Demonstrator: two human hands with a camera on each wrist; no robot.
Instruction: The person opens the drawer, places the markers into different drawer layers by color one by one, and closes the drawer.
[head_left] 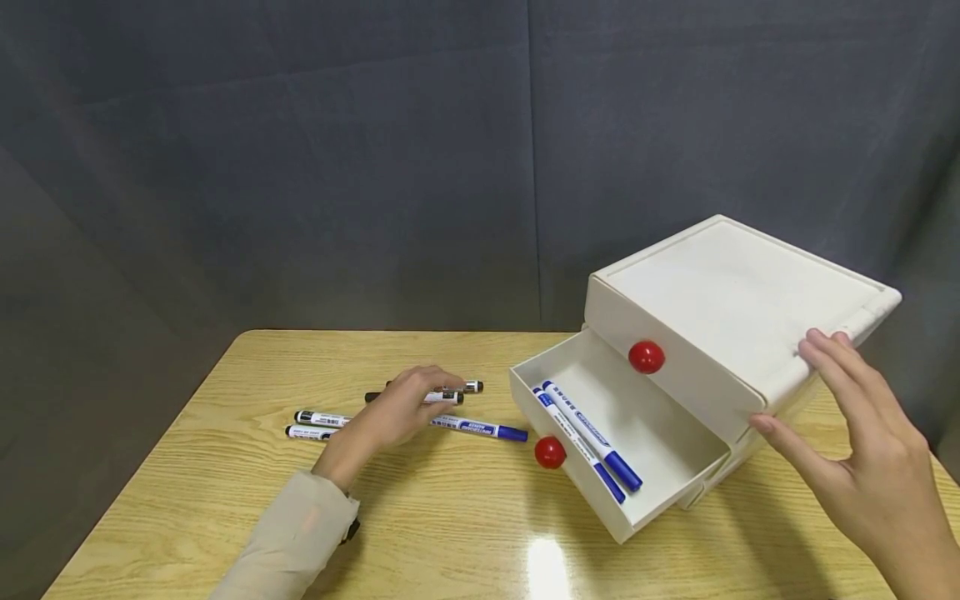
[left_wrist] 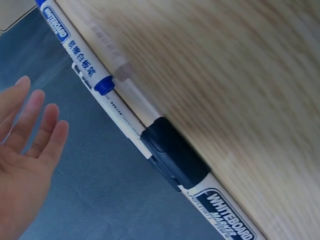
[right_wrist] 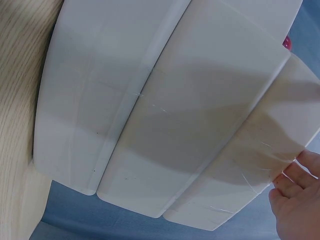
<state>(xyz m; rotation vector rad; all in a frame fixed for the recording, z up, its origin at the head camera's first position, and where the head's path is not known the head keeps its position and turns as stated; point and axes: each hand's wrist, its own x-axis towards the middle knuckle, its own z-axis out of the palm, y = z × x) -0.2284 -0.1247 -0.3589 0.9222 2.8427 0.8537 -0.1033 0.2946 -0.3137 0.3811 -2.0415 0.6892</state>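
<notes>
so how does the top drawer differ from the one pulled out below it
The top drawer sits closed, while the lower drawer is pulled out. The top drawer's inside is hidden; the lower drawer's shows, with two blue-capped markers lying in it. Both are white with a round red knob.

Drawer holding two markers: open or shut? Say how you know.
Open: the drawer juts out from the white cabinet, its inside and two blue-capped markers showing.

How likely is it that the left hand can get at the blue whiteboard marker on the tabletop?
Probably yes: the left hand looks empty and close to the blue whiteboard marker, and nothing visible lies on top of it.
</notes>
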